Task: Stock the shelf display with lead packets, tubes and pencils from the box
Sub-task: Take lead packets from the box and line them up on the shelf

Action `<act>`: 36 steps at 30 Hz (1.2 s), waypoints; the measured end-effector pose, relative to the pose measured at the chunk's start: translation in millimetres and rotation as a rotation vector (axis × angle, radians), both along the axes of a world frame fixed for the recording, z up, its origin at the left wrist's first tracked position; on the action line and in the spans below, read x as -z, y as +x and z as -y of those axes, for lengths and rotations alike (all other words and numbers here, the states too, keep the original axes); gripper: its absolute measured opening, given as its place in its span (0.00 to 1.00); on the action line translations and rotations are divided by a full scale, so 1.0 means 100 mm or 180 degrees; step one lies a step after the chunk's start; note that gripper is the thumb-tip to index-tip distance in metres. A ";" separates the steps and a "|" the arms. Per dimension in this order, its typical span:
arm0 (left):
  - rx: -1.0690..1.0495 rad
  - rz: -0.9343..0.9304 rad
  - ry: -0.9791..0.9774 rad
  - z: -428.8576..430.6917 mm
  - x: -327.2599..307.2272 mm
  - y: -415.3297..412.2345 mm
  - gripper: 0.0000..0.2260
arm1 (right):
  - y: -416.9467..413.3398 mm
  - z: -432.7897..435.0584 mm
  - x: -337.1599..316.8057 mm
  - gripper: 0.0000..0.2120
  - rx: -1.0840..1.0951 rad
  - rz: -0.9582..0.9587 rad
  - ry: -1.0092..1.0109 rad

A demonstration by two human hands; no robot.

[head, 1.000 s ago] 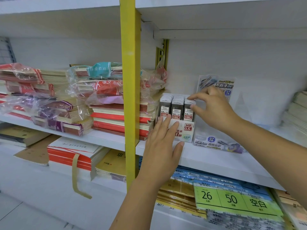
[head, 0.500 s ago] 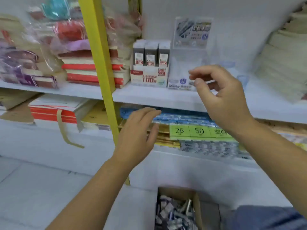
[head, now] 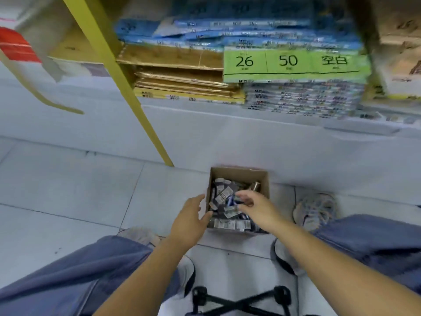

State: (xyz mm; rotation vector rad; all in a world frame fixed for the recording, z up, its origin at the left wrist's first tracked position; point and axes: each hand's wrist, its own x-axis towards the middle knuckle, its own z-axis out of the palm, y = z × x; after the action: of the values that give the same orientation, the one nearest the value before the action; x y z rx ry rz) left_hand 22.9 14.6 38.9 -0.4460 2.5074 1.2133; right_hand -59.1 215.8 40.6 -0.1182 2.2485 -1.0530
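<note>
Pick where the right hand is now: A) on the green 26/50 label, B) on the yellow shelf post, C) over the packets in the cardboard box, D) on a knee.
C: the right hand reaches into the open cardboard box, its fingers above the loose packets.

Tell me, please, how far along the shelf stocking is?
Done: cannot tell; the display is out of view. In hand: the right hand reaches into the small brown cardboard box on the floor, grip unclear; the left hand is open beside its left wall. Left: a heap of dark labelled lead packets lies inside.
</note>
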 end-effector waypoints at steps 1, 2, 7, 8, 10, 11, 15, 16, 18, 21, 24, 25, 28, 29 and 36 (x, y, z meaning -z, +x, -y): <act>-0.0001 0.0165 0.0034 0.01 0.09 0.03 0.25 | -0.01 0.03 0.13 0.17 -0.0073 0.0050 0.0064; 0.0023 0.0303 0.0061 0.02 0.16 0.05 0.25 | -0.03 0.06 0.23 0.19 -0.0190 0.0061 0.0163; 0.0092 0.0625 0.0521 0.06 0.30 0.12 0.23 | -0.19 0.17 0.51 0.29 -0.1029 0.0310 0.0778; 0.0019 0.0640 0.0649 0.07 0.31 0.12 0.22 | -0.22 0.18 0.54 0.31 -0.1228 0.0316 0.0934; -0.0124 0.0660 0.0848 0.09 0.31 0.13 0.22 | -0.25 0.21 0.58 0.34 -0.1585 0.0309 0.1171; -0.0164 0.0674 0.0926 0.10 0.30 0.14 0.22 | -0.25 0.22 0.60 0.35 -0.1714 0.0273 0.1251; -0.0280 0.0693 0.1064 0.12 0.29 0.16 0.23 | -0.25 0.24 0.65 0.36 -0.1771 0.0174 0.1300; -0.0298 0.0695 0.1067 0.11 0.29 0.16 0.23 | -0.26 0.24 0.66 0.37 -0.1776 0.0223 0.1288; -0.0307 0.0680 0.1081 0.11 0.29 0.17 0.23 | -0.28 0.22 0.64 0.37 -0.1769 0.0404 0.1234; -0.0302 0.0668 0.1097 0.10 0.30 0.17 0.23 | -0.32 0.19 0.63 0.34 -0.1694 0.0720 0.1089; -0.0303 0.0667 0.1103 0.10 0.30 0.18 0.23 | -0.34 0.21 0.63 0.32 -0.1756 0.0844 0.1109; -0.0302 0.0664 0.1100 0.10 0.30 0.18 0.23 | -0.34 0.21 0.63 0.33 -0.1783 0.0876 0.1122; -0.0285 0.0647 0.1103 0.10 0.30 0.19 0.23 | -0.36 0.20 0.65 0.32 -0.1805 0.0964 0.1106; -0.0283 0.0641 0.1097 0.10 0.30 0.19 0.22 | -0.36 0.19 0.66 0.29 -0.1787 0.1007 0.1070; -0.0289 0.0649 0.1092 0.10 0.32 0.19 0.22 | -0.36 0.19 0.67 0.39 -0.1650 0.1396 0.0936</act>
State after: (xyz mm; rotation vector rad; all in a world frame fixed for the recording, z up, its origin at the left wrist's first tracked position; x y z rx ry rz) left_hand 41.8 4.5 7.3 -0.5660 2.0764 1.5133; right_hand -94.9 196.6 -26.5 -0.2945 1.8040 -0.4161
